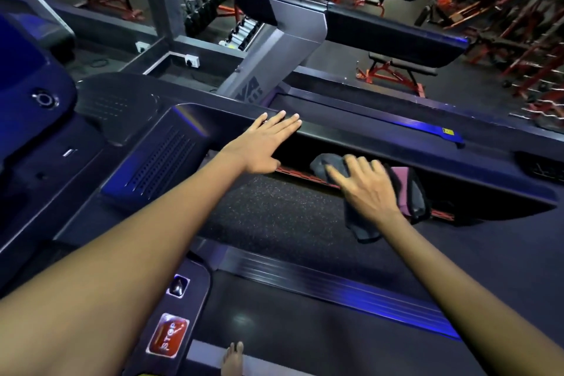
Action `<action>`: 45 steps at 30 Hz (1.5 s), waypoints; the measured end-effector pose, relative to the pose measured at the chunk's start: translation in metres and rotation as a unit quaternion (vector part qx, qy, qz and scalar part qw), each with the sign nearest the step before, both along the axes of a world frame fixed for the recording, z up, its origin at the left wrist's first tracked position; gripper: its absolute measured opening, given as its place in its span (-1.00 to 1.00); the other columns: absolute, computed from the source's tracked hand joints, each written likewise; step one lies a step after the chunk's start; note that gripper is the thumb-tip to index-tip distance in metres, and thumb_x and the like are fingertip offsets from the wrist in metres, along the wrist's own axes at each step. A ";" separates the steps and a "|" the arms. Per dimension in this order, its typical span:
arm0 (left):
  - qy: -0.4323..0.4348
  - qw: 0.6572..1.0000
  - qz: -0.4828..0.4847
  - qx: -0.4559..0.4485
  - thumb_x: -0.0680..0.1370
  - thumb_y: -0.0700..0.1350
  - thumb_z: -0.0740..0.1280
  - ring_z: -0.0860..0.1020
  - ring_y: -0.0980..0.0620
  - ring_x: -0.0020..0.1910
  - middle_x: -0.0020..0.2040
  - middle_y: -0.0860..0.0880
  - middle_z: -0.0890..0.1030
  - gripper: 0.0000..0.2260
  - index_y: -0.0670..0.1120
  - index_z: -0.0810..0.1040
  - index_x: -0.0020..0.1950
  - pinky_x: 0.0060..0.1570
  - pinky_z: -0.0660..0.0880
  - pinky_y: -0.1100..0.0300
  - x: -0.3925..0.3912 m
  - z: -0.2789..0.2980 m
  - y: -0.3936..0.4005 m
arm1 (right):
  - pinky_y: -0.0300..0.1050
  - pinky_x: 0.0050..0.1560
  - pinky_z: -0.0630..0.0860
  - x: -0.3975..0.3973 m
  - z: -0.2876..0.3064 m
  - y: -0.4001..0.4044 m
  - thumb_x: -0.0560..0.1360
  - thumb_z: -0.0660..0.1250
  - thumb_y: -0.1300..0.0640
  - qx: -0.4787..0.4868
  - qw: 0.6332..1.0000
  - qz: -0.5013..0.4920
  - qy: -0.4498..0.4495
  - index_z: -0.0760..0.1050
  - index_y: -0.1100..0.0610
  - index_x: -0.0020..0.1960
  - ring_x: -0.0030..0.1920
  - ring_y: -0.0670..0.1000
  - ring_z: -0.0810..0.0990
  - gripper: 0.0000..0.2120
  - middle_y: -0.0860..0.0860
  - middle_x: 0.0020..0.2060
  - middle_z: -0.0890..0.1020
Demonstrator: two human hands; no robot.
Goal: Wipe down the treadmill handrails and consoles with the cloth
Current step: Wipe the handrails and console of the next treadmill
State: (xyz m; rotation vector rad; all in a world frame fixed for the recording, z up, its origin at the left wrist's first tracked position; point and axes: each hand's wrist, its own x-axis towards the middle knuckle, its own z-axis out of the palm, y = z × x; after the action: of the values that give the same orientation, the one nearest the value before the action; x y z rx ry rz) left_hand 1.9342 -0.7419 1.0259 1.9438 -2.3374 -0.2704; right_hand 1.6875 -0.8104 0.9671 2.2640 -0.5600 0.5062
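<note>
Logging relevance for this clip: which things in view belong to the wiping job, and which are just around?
Job: cloth under the right hand; handrail touched by the left hand; console.

Around: stop button, weight bench, dumbbell rack.

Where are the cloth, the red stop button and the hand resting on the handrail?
cloth [409, 192], head view, on its pink fold right of the right hand.
red stop button [168, 335], head view, on its middle, at the lettering.
left hand [262, 146], head view, on the back of the hand.
</note>
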 end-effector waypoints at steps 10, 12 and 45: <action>0.041 0.999 0.015 -0.030 0.45 -0.34 0.25 -0.18 0.07 0.53 0.57 0.03 -0.10 -0.23 -0.04 -0.07 0.56 0.43 -0.29 0.16 -0.001 -0.002 -0.001 | -0.06 -0.33 0.32 0.052 0.001 0.014 0.44 0.14 0.19 0.014 0.999 0.017 0.046 0.56 0.06 0.11 -0.29 0.09 0.48 -0.68 0.13 -0.13 0.56; 0.041 0.999 0.013 -0.032 0.45 -0.35 0.25 -0.19 0.06 0.53 0.57 0.02 -0.11 -0.22 -0.04 -0.08 0.56 0.43 -0.29 0.15 -0.001 -0.003 -0.001 | -0.07 -0.34 0.33 0.039 -0.004 0.012 0.44 0.12 0.19 0.021 0.996 0.025 0.078 0.58 0.06 0.07 -0.30 0.08 0.49 -0.68 0.11 -0.15 0.57; 0.167 0.978 0.120 -0.037 0.30 -0.49 0.19 -0.24 -0.04 0.53 0.56 -0.11 -0.17 -0.03 0.03 -0.24 0.54 0.45 -0.27 0.08 -0.002 0.008 0.001 | -0.07 -0.33 0.37 0.063 0.034 0.014 0.44 0.12 0.20 0.062 0.998 0.010 0.029 0.56 0.09 0.10 -0.29 0.11 0.50 -0.67 0.13 -0.15 0.54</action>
State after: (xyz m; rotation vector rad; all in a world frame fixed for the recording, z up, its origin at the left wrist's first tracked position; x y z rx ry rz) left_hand 1.9325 -0.7411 1.0335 1.9436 -1.8598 -0.4442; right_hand 1.7508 -0.7961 1.0013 2.3965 -0.5554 0.4249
